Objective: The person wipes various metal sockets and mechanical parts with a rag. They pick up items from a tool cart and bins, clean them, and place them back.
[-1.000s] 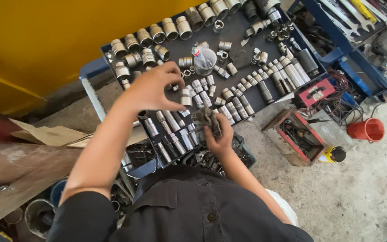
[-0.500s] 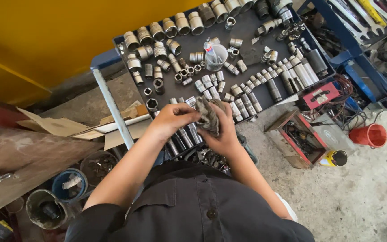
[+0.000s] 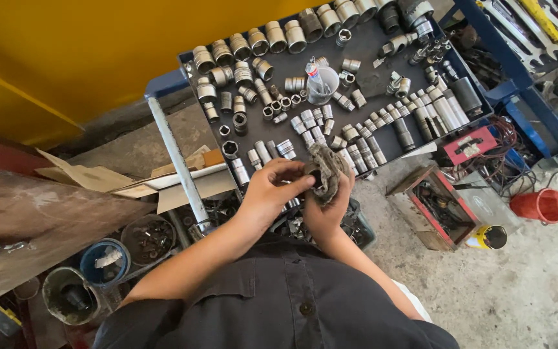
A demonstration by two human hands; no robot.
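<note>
Head view: left hand (image 3: pixel 267 194) and right hand (image 3: pixel 326 208) closed together around crumpled grey rag (image 3: pixel 328 169), pinching small dark metal socket (image 3: pixel 318 179) inside, near front edge of dark tool tray (image 3: pixel 382 48). Wiping apparently underway; many steel sockets (image 3: pixel 305 126) lying in rows behind.

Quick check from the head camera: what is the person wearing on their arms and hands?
Both forearms are bare and the left hand and right hand wear no gloves. No rings, watch or wristband show. The person wears a dark grey shirt with buttons; its sleeves end high on the arms.
</note>
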